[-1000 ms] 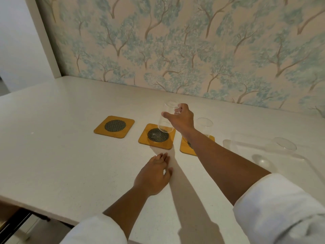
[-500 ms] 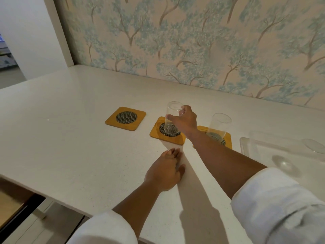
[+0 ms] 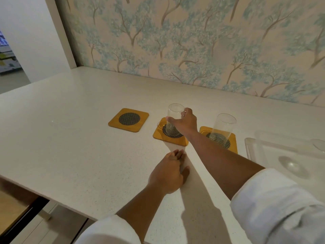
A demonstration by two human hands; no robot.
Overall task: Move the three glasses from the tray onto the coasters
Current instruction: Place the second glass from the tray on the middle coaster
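Note:
Three yellow square coasters with dark mesh centres lie in a row on the white counter. My right hand [image 3: 185, 123] grips a clear glass [image 3: 174, 118] that stands on the middle coaster [image 3: 169, 135]. A second clear glass [image 3: 222, 128] stands upright on the right coaster [image 3: 219, 139]. The left coaster [image 3: 128, 120] carries nothing. At the right sits a clear tray [image 3: 251, 148], where a third glass [image 3: 319, 145] is partly cut off by the frame edge. My left hand [image 3: 169, 173] rests flat on the counter in front of the middle coaster.
A wall with tree-pattern wallpaper [image 3: 193, 50] runs along the back of the white counter [image 3: 70, 138]. The counter's front edge runs at lower left, with a drawer unit [image 3: 15, 215] below it. A white doorway frame [image 3: 58, 32] stands at far left.
My right hand has lowered the glass from above the middle coaster down onto it. The camera has shifted, so the scene sits further right. My left hand stays flat on the counter.

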